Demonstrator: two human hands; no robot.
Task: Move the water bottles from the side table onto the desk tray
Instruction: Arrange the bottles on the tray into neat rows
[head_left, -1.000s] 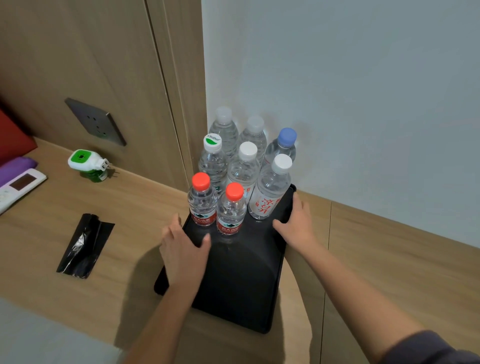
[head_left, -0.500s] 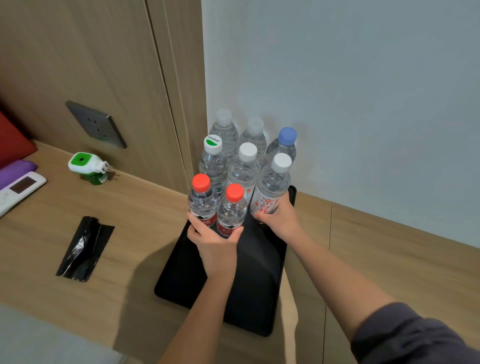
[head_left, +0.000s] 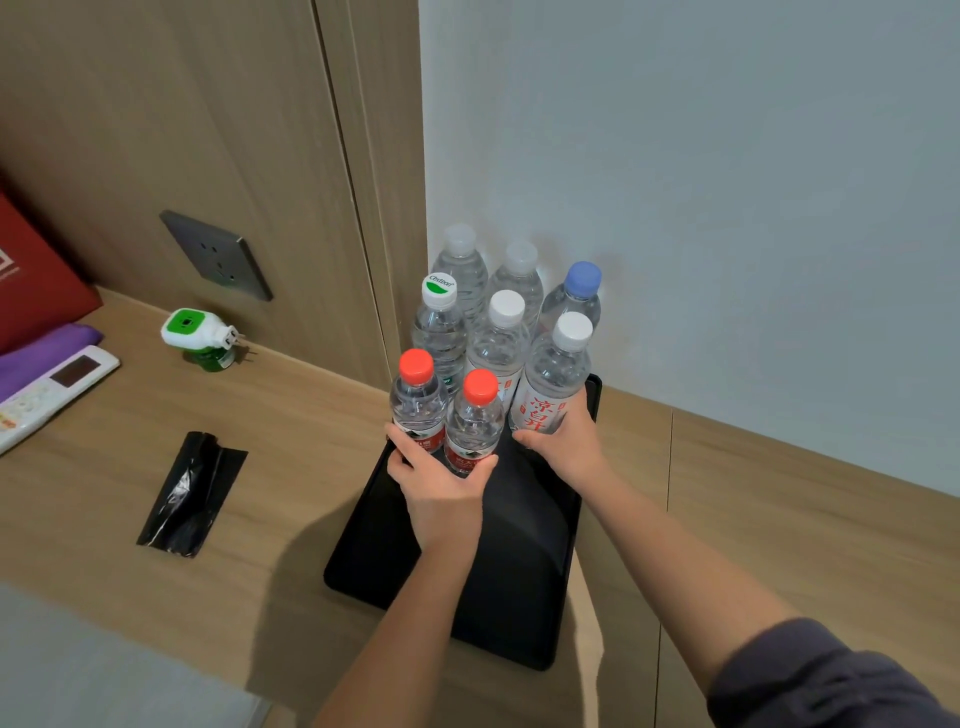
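Note:
Several clear water bottles stand upright at the far end of a black tray (head_left: 519, 561) on the wooden desk, against the wall. Two short red-capped bottles are in front, one on the left (head_left: 418, 400) and one on the right (head_left: 475, 421). My left hand (head_left: 441, 480) cups both of them at their bases. A taller white-capped bottle with red characters (head_left: 553, 384) stands to their right, with my right hand (head_left: 563, 441) wrapped around its lower part. Behind stand a green-and-white-capped bottle (head_left: 440, 322), white-capped ones and a blue-capped bottle (head_left: 576, 296).
A black plastic bag (head_left: 189, 493) lies on the desk left of the tray. Further left are a green and white plug-in device (head_left: 200, 335), a white remote (head_left: 47, 387), a purple item and a red box. A wall socket (head_left: 215, 254) sits above.
Both hands left the tray's edges and went forward to the front bottles. The left closed around the two red-capped bottles and the right around the tall white-capped one.

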